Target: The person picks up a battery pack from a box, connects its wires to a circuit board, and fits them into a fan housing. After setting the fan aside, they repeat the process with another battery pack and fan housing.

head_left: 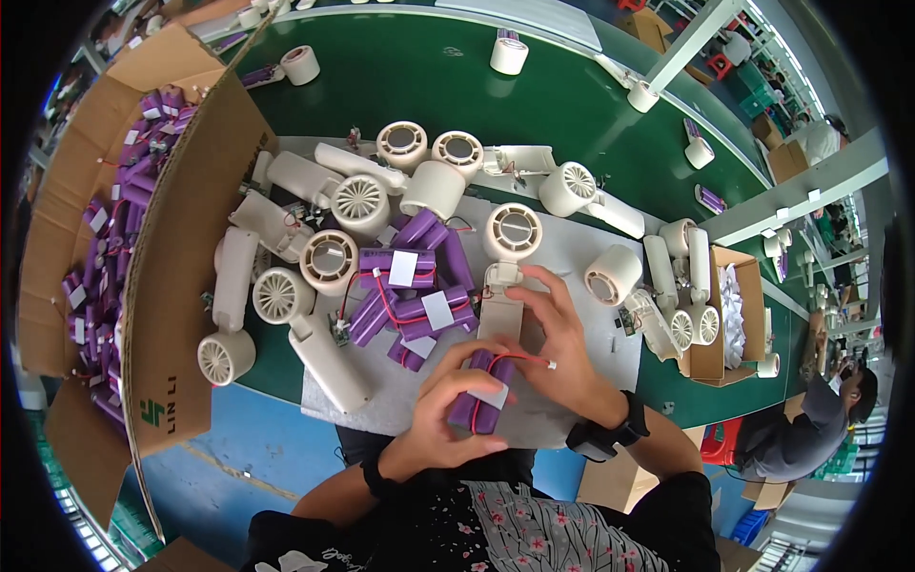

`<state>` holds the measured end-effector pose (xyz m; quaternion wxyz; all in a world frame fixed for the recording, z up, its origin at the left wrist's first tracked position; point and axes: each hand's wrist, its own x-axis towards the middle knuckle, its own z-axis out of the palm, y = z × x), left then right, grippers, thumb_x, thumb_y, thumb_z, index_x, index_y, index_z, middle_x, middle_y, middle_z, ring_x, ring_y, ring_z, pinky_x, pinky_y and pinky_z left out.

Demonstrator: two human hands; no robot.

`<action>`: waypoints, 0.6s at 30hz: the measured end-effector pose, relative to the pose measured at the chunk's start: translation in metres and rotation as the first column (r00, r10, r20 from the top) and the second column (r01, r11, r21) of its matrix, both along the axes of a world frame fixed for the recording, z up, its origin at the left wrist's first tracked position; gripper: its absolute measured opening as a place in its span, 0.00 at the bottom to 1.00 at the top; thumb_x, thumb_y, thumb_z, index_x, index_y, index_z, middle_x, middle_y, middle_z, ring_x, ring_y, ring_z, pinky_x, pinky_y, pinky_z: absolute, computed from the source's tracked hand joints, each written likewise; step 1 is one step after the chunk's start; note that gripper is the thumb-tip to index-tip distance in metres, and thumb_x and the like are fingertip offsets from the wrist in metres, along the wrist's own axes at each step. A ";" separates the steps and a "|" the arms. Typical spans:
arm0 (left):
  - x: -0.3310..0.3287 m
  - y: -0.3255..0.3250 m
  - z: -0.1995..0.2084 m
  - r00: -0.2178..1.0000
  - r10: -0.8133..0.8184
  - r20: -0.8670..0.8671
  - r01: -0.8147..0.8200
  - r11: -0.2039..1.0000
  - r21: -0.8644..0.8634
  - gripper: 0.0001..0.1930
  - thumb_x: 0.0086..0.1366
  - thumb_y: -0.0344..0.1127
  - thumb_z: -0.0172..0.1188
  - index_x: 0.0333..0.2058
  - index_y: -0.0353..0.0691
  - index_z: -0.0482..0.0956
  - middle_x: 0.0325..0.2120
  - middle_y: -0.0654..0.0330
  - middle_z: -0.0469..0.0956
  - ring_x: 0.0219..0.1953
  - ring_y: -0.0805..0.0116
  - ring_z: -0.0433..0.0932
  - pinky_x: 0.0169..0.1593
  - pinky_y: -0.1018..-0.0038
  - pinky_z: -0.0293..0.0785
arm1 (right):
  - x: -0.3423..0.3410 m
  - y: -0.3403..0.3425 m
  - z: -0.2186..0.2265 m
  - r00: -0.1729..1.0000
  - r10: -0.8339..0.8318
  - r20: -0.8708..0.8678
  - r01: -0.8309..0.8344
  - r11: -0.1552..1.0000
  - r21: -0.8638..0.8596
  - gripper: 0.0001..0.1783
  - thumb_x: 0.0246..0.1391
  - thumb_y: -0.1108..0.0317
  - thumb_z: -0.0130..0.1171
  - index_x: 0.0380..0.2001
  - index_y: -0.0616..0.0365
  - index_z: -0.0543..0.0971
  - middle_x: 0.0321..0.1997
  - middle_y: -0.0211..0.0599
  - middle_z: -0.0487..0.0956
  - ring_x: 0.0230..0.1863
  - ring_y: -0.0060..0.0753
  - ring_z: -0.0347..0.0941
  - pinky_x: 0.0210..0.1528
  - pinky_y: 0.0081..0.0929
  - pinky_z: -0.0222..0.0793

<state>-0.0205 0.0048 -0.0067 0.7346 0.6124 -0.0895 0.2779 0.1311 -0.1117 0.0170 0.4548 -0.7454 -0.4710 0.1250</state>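
Note:
My left hand (434, 408) grips a purple battery pack (467, 413) with a white pad and red lead wires; a small white plug (552, 365) ends the lead near my right palm. My right hand (564, 357) curls its fingers along the handle of a white handheld fan (514, 232), which lies head away from me on a grey mat (591, 381). The lower handle is partly hidden behind my hands. Just left of the fan sits a pile of purple battery packs (419, 310), several with white pads and red wires.
White fan bodies (329, 362) and opened shells lie around the mat on the green table (400, 86). A large cardboard box (181, 276) of purple packs stands left. A small carton (753, 315) of white pieces is at right. Another person (810, 429) sits beyond it.

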 end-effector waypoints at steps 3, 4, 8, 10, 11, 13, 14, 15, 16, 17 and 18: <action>-0.002 0.007 -0.007 1.000 -0.022 0.017 0.021 0.998 0.067 0.29 0.53 0.42 0.73 0.49 0.39 0.69 0.55 0.39 0.61 0.40 0.50 0.81 0.40 0.63 0.81 | 0.007 0.000 0.021 0.999 0.035 0.032 -0.030 0.988 -0.149 0.34 0.38 0.78 0.70 0.53 0.59 0.71 0.66 0.46 0.61 0.58 0.49 0.69 0.51 0.35 0.73; -0.001 0.007 -0.006 0.999 -0.034 0.022 0.033 0.998 0.047 0.29 0.53 0.42 0.73 0.49 0.39 0.69 0.55 0.39 0.61 0.40 0.50 0.81 0.40 0.63 0.81 | 0.011 0.001 0.033 0.997 0.059 0.042 -0.049 0.975 -0.215 0.33 0.39 0.78 0.70 0.53 0.59 0.72 0.66 0.46 0.61 0.57 0.48 0.70 0.50 0.35 0.74; -0.006 0.008 0.004 0.991 -0.122 -0.061 0.121 0.992 -0.024 0.28 0.51 0.37 0.75 0.48 0.40 0.70 0.55 0.37 0.61 0.40 0.50 0.81 0.41 0.62 0.80 | 0.056 0.004 0.127 0.995 0.056 -0.084 -0.088 0.896 -0.436 0.30 0.41 0.75 0.69 0.51 0.62 0.74 0.53 0.42 0.76 0.50 0.32 0.74 0.46 0.28 0.74; -0.008 0.008 0.007 0.985 -0.164 -0.057 0.157 0.981 -0.114 0.26 0.50 0.34 0.75 0.46 0.40 0.72 0.55 0.37 0.61 0.39 0.51 0.81 0.41 0.63 0.81 | 0.117 0.028 0.157 0.984 -0.178 0.005 0.171 0.939 -0.298 0.22 0.54 0.60 0.59 0.49 0.63 0.76 0.46 0.37 0.79 0.37 0.26 0.76 0.41 0.22 0.72; -0.010 0.008 0.008 0.982 -0.178 -0.058 0.168 0.974 -0.150 0.25 0.49 0.32 0.76 0.45 0.40 0.73 0.54 0.37 0.61 0.39 0.51 0.81 0.41 0.63 0.81 | 0.183 0.035 0.165 0.969 -0.065 0.237 0.151 0.918 -0.367 0.24 0.59 0.55 0.54 0.51 0.63 0.76 0.45 0.35 0.79 0.38 0.24 0.75 0.41 0.22 0.71; -0.013 0.005 0.006 0.979 -0.193 -0.060 0.181 0.971 -0.158 0.24 0.48 0.30 0.76 0.43 0.40 0.74 0.55 0.37 0.61 0.39 0.52 0.81 0.41 0.64 0.81 | 0.283 0.064 0.162 0.846 -0.256 0.469 0.432 0.844 -0.318 0.29 0.57 0.50 0.57 0.52 0.65 0.74 0.44 0.36 0.79 0.38 0.23 0.75 0.39 0.24 0.70; -0.013 0.002 0.006 0.978 -0.200 -0.060 0.188 0.969 -0.158 0.23 0.48 0.28 0.75 0.42 0.40 0.75 0.55 0.38 0.61 0.39 0.53 0.81 0.41 0.65 0.81 | 0.347 0.060 0.154 0.748 -0.284 0.600 0.564 0.748 -0.349 0.35 0.54 0.49 0.60 0.57 0.64 0.71 0.51 0.42 0.78 0.40 0.28 0.76 0.41 0.24 0.71; -0.010 0.001 0.006 0.978 -0.200 -0.067 0.187 0.970 -0.156 0.21 0.47 0.26 0.75 0.40 0.40 0.76 0.55 0.38 0.61 0.39 0.54 0.82 0.41 0.66 0.82 | 0.408 0.048 0.138 0.696 -0.261 0.669 0.627 0.675 -0.388 0.38 0.52 0.48 0.62 0.59 0.64 0.68 0.54 0.44 0.76 0.42 0.31 0.76 0.43 0.25 0.71; -0.005 0.002 0.005 0.979 -0.198 -0.057 0.186 0.968 -0.168 0.21 0.47 0.26 0.75 0.40 0.40 0.76 0.55 0.38 0.61 0.39 0.54 0.82 0.41 0.66 0.82 | 0.460 0.032 0.122 0.639 -0.223 0.736 0.689 0.592 -0.419 0.41 0.51 0.47 0.63 0.61 0.63 0.66 0.58 0.46 0.74 0.44 0.34 0.76 0.44 0.26 0.72; -0.003 0.005 0.006 0.980 -0.197 -0.033 0.193 0.976 -0.104 0.22 0.47 0.28 0.76 0.41 0.41 0.75 0.54 0.39 0.63 0.44 0.51 0.78 0.44 0.63 0.79 | 0.495 0.023 0.103 0.590 -0.192 0.784 0.732 0.538 -0.419 0.43 0.50 0.47 0.64 0.63 0.63 0.64 0.60 0.49 0.72 0.45 0.38 0.76 0.44 0.27 0.72; -0.001 0.007 0.007 0.980 -0.200 -0.008 0.199 0.979 -0.038 0.23 0.48 0.30 0.76 0.42 0.42 0.75 0.53 0.40 0.65 0.48 0.48 0.75 0.47 0.61 0.77 | 0.527 0.010 0.088 0.536 -0.158 0.829 0.775 0.482 -0.409 0.46 0.49 0.48 0.64 0.64 0.63 0.62 0.63 0.52 0.69 0.45 0.43 0.76 0.44 0.27 0.73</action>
